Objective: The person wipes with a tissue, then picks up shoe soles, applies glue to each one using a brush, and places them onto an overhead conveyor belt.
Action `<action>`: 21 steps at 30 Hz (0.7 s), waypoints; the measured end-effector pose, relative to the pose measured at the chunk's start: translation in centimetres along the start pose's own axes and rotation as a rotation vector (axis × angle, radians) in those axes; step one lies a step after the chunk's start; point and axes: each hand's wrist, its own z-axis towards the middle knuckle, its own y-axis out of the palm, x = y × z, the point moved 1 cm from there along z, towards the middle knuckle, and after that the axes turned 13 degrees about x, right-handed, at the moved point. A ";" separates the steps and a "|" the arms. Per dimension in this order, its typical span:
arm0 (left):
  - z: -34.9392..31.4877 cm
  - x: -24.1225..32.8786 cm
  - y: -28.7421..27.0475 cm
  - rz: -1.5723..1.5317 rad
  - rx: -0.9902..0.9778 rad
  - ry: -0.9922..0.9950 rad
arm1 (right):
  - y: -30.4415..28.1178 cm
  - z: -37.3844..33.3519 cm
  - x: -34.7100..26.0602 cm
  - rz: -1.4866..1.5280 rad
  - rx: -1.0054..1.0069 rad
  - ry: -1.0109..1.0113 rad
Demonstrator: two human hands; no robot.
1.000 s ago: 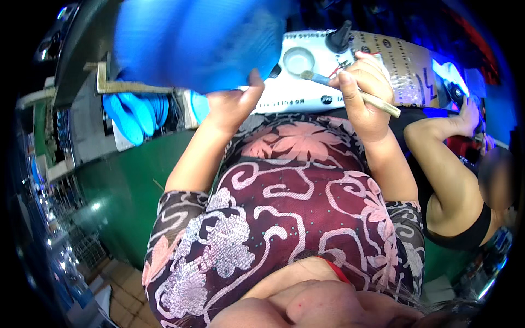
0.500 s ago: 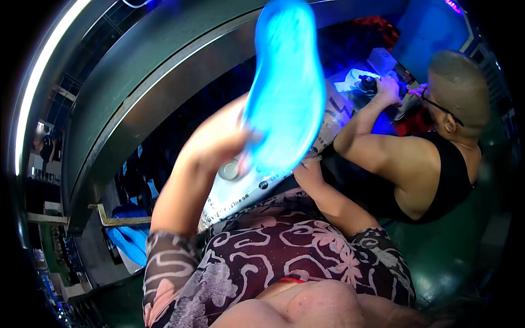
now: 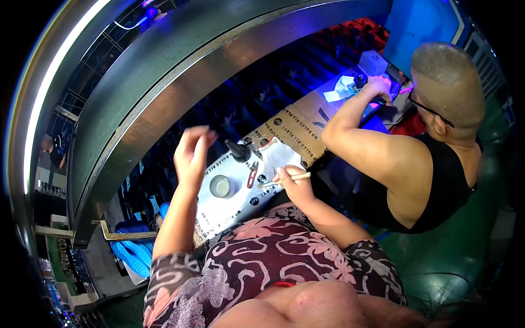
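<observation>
My right hand point(image 3: 297, 185), over the near side of a printed cardboard work surface point(image 3: 219, 214), is closed around a slim brush point(image 3: 301, 176) with a pale handle; its tip points left. My left hand point(image 3: 194, 152) is raised at the surface's left edge, fingers loosely bent and slightly blurred, with nothing seen in it. Between the hands stand a small round cup point(image 3: 220, 187) of greyish liquid and a black bottle with a pointed nozzle point(image 3: 238, 151). Red-handled snips point(image 3: 252, 177) lie beside a white cloth point(image 3: 281, 158).
A curved metal-edged bench point(image 3: 164, 93) arches beyond my left hand. Blue shoe soles point(image 3: 131, 249) rest at lower left, near a bracket point(image 3: 128, 235). At right, close by, a co-worker point(image 3: 407, 164) bends over blue-lit items, including a clear box point(image 3: 373, 63).
The large blue sole that my left hand held up is out of that hand. My left hand has moved up and left, and the cup, bottle and snips now show fully.
</observation>
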 end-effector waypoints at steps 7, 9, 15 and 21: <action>-20.3 -13.0 -27.1 1.412 0.112 -0.346 | 2.2 -0.4 0.5 0.101 -0.101 0.189; -28.3 -18.8 -33.4 1.389 0.109 -0.460 | 3.0 -0.4 -0.1 0.090 -0.144 0.188; -26.0 -18.5 -28.1 0.494 0.360 -1.083 | 6.4 -1.3 -0.1 0.062 -0.192 0.202; -29.8 -20.7 -27.3 0.743 0.434 -0.751 | 4.8 -1.0 0.2 0.029 -0.262 0.339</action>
